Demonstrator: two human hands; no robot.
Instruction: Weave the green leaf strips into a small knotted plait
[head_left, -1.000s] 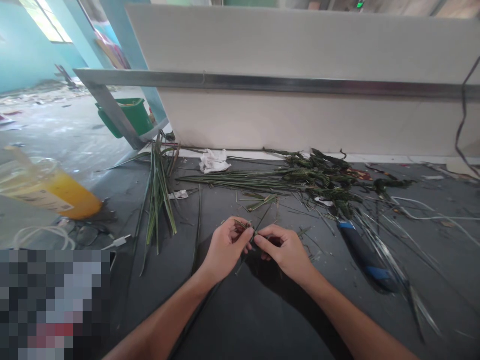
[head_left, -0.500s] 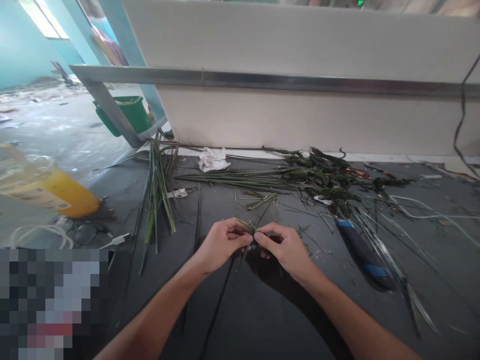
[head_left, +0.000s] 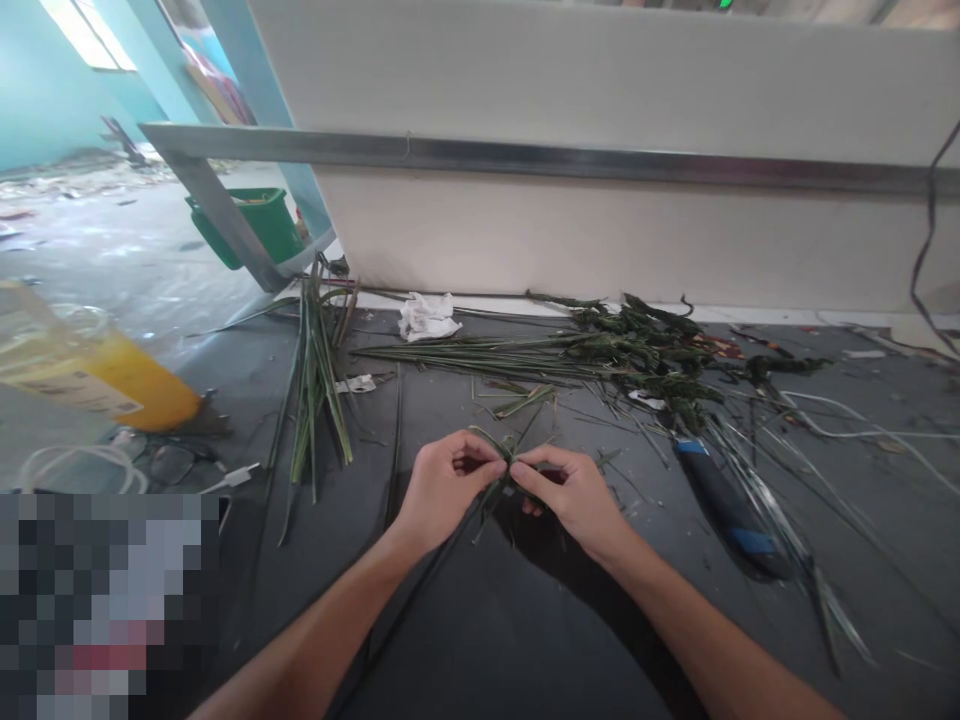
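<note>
Dark grey desk [head_left: 525, 640] surface, bounded at the rear by a pale panel [head_left: 600, 240] carrying a horizontal metal rail [head_left: 525, 160].

Left hand [head_left: 442, 490]: fingers curled, thumb and forefinger pinched on a narrow green leaf strip [head_left: 504, 458] above the desk. Right hand [head_left: 566, 492]: likewise closed, thumb and forefinger pinching the same strip just beside the left hand's grip. The fingertips of both hands nearly meet at the strip. One long end of the strip runs down and to the left, beneath the left forearm; short ends project upward between the hands.

Surrounding items:
- Bundle of long green leaves [head_left: 315, 390], lying left of the hands, well apart from them.
- Heap of dark leaf trimmings [head_left: 645, 355], at the rear right, with long straight leaves extending left from it.
- Crumpled white paper [head_left: 426, 318], near the panel base.
- Blue-and-black tool handle [head_left: 724, 505], lying on the desk right of the right hand; tool type cannot be determined.
- Yellow container [head_left: 112, 380], on its side at far left.
- Green bin [head_left: 255, 225], on the floor beyond the desk.
- White cable [head_left: 847, 425], at far right.
</note>
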